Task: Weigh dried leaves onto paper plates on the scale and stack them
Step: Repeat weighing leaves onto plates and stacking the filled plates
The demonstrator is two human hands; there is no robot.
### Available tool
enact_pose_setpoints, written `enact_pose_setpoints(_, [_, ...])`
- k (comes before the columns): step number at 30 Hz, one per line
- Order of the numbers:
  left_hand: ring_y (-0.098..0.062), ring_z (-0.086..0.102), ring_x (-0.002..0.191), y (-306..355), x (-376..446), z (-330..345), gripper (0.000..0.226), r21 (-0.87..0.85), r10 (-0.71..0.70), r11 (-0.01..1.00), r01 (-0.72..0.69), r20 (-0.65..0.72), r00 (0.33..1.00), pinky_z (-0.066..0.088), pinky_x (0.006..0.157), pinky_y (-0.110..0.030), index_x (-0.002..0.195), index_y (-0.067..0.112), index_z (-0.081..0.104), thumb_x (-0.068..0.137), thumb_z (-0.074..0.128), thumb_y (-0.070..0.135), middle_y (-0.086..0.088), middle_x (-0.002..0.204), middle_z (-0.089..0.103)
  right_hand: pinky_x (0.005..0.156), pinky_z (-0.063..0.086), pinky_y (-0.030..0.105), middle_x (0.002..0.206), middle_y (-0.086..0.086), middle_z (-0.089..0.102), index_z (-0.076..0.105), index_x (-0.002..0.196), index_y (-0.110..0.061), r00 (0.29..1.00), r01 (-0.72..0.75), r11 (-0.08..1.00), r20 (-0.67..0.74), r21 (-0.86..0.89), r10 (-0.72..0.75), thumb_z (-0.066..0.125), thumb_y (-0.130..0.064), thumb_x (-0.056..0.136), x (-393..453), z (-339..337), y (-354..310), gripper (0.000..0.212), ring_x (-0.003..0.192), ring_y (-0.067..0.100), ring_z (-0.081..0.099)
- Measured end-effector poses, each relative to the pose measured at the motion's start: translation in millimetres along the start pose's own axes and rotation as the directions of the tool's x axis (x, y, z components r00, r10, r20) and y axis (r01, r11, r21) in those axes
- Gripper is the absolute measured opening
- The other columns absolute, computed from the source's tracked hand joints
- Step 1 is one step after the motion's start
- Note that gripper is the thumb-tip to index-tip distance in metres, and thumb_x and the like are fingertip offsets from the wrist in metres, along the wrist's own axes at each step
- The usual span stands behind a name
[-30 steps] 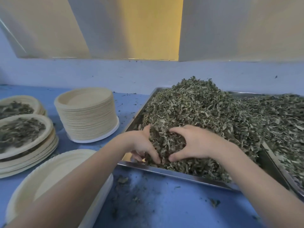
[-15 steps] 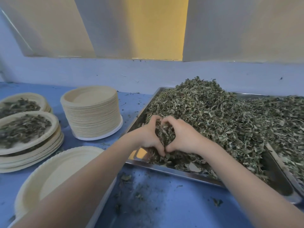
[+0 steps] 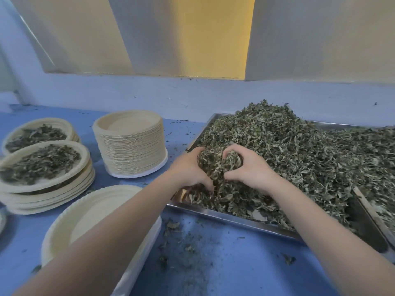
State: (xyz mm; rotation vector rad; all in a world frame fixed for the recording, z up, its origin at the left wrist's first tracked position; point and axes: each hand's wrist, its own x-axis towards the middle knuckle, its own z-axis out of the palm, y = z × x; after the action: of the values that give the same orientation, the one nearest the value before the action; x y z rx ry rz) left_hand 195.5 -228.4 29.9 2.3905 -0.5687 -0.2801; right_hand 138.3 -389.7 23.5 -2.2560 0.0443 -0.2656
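Observation:
A big heap of dried leaves (image 3: pixel 299 146) fills a steel tray (image 3: pixel 224 216) on the right. Both hands are at the heap's near left corner, cupped round one bunch of leaves (image 3: pixel 218 167). My left hand (image 3: pixel 188 167) grips it from the left and my right hand (image 3: pixel 250 169) from the right, fingers curled into the leaves. An empty paper plate (image 3: pixel 94 216) lies on the white scale (image 3: pixel 136 268) at the lower left, partly covered by my left forearm. Two stacks of filled plates, the nearer stack (image 3: pixel 42 184) and the farther stack (image 3: pixel 36 133), stand at the far left.
A tall stack of empty paper plates (image 3: pixel 130 144) stands between the filled stacks and the tray. A second tray of leaves (image 3: pixel 382 159) adjoins on the right. Leaf crumbs (image 3: pixel 186 248) litter the blue table in front of the tray. A blue wall runs behind.
Both hands have drawn closer together and risen a little, gathering a bunch of leaves between them; the view has shifted slightly to the left.

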Motion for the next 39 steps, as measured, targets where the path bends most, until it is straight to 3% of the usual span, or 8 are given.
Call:
enact_pose_setpoints(3, [-0.022, 0.048, 0.122, 7, -3, -2, 0.106, -0.009, 0.050, 0.999, -0.050, -0.039, 0.998, 0.043, 0.090, -0.031, 0.145, 0.031, 0.028, 0.058, 0.087, 0.022, -0.001, 0.141, 0.043, 0.046, 0.036, 0.026, 0.115, 0.019, 0.063, 0.055, 0.083, -0.039, 1.000, 0.017, 1.000, -0.015, 0.016, -0.017, 0.070, -0.010, 0.067, 1, -3, -9, 0.037, 0.045, 0.013, 0.039])
enact_pose_setpoints(10, [-0.013, 0.064, 0.058, 25, -13, -3, 0.101, -0.340, 0.149, 0.933, -0.114, 0.080, 0.986, 0.056, 0.059, -0.025, 0.145, 0.033, 0.021, 0.067, 0.068, -0.012, -0.004, 0.106, 0.052, 0.039, 0.028, 0.019, 0.064, 0.004, 0.052, 0.056, 0.092, -0.033, 0.996, 0.084, 0.996, -0.021, 0.034, -0.083, 0.067, -0.010, 0.069, 1, -4, -30, 0.035, 0.037, 0.005, 0.031])
enact_pose_setpoints(14, [-0.012, 0.058, 0.063, 27, -25, -21, 0.082, -0.326, 0.164, 0.932, -0.157, -0.005, 0.986, 0.051, 0.051, -0.016, 0.130, 0.029, 0.037, 0.067, 0.066, -0.014, 0.001, 0.090, 0.057, 0.038, 0.027, 0.017, 0.062, -0.001, 0.049, 0.057, 0.098, -0.028, 0.992, 0.126, 0.992, -0.028, 0.029, -0.125, 0.066, -0.009, 0.070, -1, -4, -53, 0.035, 0.035, 0.004, 0.030])
enact_pose_setpoints(17, [-0.023, 0.064, 0.077, 21, -41, -47, 0.074, -0.366, 0.154, 0.918, -0.151, -0.023, 0.988, 0.059, 0.070, -0.036, 0.125, 0.021, 0.044, 0.065, 0.064, -0.018, -0.014, 0.101, 0.063, 0.040, 0.033, 0.018, 0.065, -0.002, 0.054, 0.056, 0.100, -0.028, 0.985, 0.169, 0.985, 0.011, 0.045, -0.170, 0.067, -0.009, 0.072, -3, 3, -83, 0.035, 0.040, 0.006, 0.040])
enact_pose_setpoints(22, [-0.008, 0.063, 0.076, -13, -86, -96, 0.058, -0.265, 0.149, 0.946, -0.186, -0.155, 0.977, 0.051, 0.057, -0.015, 0.107, 0.018, 0.052, 0.062, 0.068, -0.015, 0.001, 0.089, 0.061, 0.060, 0.047, 0.026, 0.093, -0.001, 0.063, 0.055, 0.104, -0.028, 0.955, 0.271, 0.957, 0.100, 0.101, -0.280, 0.068, -0.012, 0.073, -9, 41, -139, 0.037, 0.071, 0.010, 0.058])
enact_pose_setpoints(28, [-0.026, 0.069, 0.078, -66, -140, -118, 0.057, -0.400, -0.003, 0.915, -0.053, -0.137, 0.991, 0.059, 0.067, -0.034, 0.102, 0.020, 0.054, 0.065, 0.064, -0.022, -0.015, 0.093, 0.066, 0.063, 0.048, 0.020, 0.085, -0.007, 0.061, 0.057, 0.102, -0.023, 0.899, 0.325, 0.930, 0.248, 0.174, -0.360, 0.069, -0.008, 0.073, -24, 103, -174, 0.035, 0.078, 0.009, 0.059])
enact_pose_setpoints(34, [-0.016, 0.058, 0.106, -98, -162, -122, 0.095, -0.055, -0.127, 0.990, 0.129, 0.046, 0.991, 0.054, 0.083, -0.032, 0.141, 0.043, 0.031, 0.067, 0.080, 0.008, 0.006, 0.126, 0.049, 0.089, 0.041, 0.023, 0.122, -0.025, 0.050, 0.052, 0.120, -0.046, 0.757, 0.388, 0.898, 0.628, -0.208, -0.182, 0.081, -0.042, 0.066, -30, 107, -158, 0.061, 0.113, -0.001, 0.047])
enact_pose_setpoints(39, [-0.012, 0.063, 0.090, -106, -168, -130, 0.079, -0.090, -0.069, 0.994, 0.068, -0.006, 0.998, 0.053, 0.079, -0.030, 0.133, 0.047, 0.042, 0.073, 0.073, 0.008, 0.012, 0.125, 0.050, 0.091, 0.045, 0.030, 0.119, -0.021, 0.051, 0.047, 0.116, -0.060, 0.792, 0.343, 0.921, 0.584, -0.186, -0.177, 0.077, -0.049, 0.069, -29, 97, -156, 0.057, 0.095, -0.012, 0.055])
